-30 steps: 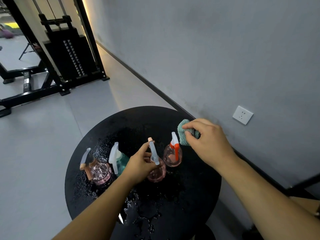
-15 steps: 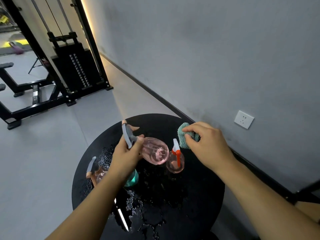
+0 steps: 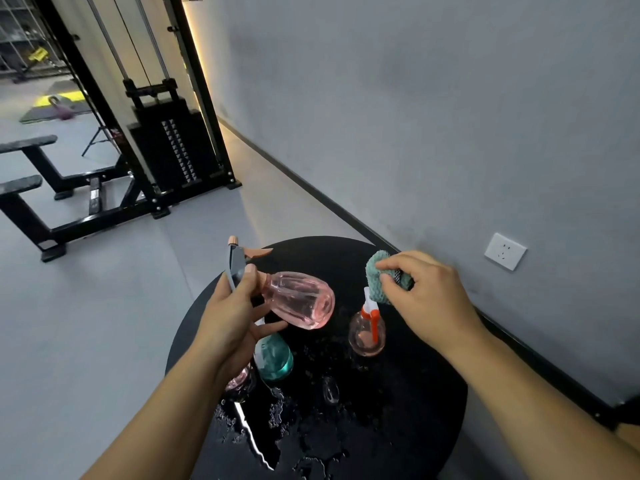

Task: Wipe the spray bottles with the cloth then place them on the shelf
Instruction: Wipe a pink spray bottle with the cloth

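Gym cable machine (image 3: 166,147) far left on the floor. Left hand (image 3: 228,320) grips a pink spray bottle (image 3: 298,299) by its grey trigger head, bottle tipped sideways, lifted off the round black surface (image 3: 408,410). Below it: another pink bottle (image 3: 240,379) (mostly hidden by the wrist) and a teal bottle (image 3: 275,356), both standing in water droplets. Orange-trigger bottle (image 3: 367,332) stands upright further right. Right hand (image 3: 426,299) pinches the teal cloth (image 3: 379,280) just above that bottle. Wall socket (image 3: 505,251) far right.
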Demonstrator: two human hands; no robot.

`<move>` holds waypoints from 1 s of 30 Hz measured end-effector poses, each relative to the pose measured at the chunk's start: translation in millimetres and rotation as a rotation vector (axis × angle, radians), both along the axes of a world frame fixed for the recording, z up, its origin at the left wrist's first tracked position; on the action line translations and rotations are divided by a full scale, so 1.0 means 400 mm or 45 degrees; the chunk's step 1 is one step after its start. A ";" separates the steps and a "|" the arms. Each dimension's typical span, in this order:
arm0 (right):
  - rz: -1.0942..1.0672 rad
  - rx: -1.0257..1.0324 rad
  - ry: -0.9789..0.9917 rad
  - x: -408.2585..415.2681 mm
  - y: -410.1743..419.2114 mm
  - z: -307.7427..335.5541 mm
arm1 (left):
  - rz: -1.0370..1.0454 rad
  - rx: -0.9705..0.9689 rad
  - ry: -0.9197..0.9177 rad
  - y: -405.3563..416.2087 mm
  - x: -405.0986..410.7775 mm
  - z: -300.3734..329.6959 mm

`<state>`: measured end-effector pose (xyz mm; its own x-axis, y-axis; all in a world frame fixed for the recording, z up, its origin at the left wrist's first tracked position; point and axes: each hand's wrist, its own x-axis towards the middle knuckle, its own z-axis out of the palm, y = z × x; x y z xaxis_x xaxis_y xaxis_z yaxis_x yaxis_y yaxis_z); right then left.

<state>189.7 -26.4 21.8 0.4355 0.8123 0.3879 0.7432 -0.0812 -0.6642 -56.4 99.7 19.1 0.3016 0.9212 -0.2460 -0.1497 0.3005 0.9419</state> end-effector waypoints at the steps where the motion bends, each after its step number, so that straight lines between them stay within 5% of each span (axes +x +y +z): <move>1: 0.008 0.004 0.004 -0.007 0.003 0.003 | -0.016 -0.009 -0.005 -0.005 0.002 0.002; 14: 0.212 0.127 0.121 -0.145 0.075 0.036 | -0.223 -0.146 -0.276 -0.063 0.054 0.024; 30: 0.319 -0.161 -0.116 -0.178 0.087 0.036 | -0.257 0.067 -0.118 -0.079 0.052 0.011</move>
